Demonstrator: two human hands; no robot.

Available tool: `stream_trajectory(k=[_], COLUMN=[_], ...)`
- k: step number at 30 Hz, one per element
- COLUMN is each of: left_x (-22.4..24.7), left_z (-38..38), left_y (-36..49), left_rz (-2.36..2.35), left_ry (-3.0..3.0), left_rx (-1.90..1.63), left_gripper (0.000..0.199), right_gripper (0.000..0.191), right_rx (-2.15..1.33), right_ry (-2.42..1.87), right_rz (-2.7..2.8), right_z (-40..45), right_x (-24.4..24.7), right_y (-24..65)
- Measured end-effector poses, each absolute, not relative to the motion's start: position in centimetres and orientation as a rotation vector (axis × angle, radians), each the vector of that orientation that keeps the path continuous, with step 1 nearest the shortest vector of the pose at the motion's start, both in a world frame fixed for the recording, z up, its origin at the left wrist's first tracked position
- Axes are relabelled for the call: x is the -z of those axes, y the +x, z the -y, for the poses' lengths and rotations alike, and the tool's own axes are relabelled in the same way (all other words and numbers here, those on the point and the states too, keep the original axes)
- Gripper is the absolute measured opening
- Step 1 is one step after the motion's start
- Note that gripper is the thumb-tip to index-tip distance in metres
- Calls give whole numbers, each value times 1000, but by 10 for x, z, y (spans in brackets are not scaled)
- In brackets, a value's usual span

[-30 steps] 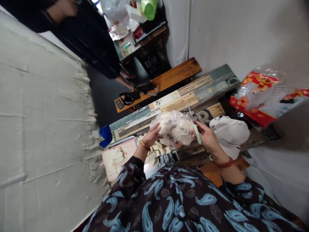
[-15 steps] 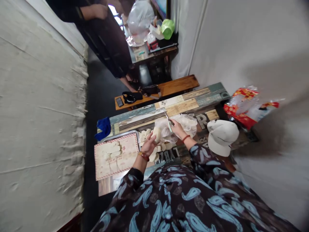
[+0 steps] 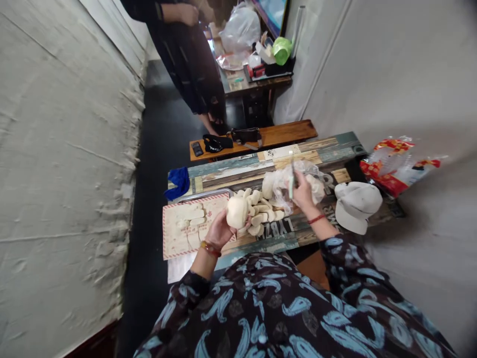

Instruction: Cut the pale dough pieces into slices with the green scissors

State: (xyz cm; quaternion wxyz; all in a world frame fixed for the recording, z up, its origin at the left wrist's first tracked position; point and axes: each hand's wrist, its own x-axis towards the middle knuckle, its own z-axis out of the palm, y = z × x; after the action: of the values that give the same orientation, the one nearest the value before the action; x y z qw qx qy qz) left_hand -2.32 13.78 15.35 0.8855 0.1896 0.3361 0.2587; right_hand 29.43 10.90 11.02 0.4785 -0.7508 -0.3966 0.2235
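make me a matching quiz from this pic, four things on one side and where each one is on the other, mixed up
Things:
1. pale bun
2. blue cloth
3. white cap
4. phone

Places:
A. on the wooden bench beyond the table
B. held in the left hand
C. on the table to the right of the right hand
D. at the far left corner of the table

Pairs: 1-B, 2-D, 3-C, 4-A
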Motion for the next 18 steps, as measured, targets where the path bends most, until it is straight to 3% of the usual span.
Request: stream_trajectory(k=[4,7,12,18], left_x=[-164,-162,-157,-167], left_z=[-130,-120,-106,-106], left_y=[-25,-22,-10,22], left_rz=[-741,-833,-995,-995], left_ry=[484,453,420,430], left_rx=[-588,-662,-786,-831], left_gripper=[67,59,55,59], right_gripper=[48,39,44,38], right_rx=[-879,-957,-976,-913], right_ry=[-1822,-1898,-2000,-2068], right_rz=[1099,1088,1088,1164], right_z=[-144,-174,-187,-181], right_x=[-89,-61,-25,-21], right_y=[220,211,272,354])
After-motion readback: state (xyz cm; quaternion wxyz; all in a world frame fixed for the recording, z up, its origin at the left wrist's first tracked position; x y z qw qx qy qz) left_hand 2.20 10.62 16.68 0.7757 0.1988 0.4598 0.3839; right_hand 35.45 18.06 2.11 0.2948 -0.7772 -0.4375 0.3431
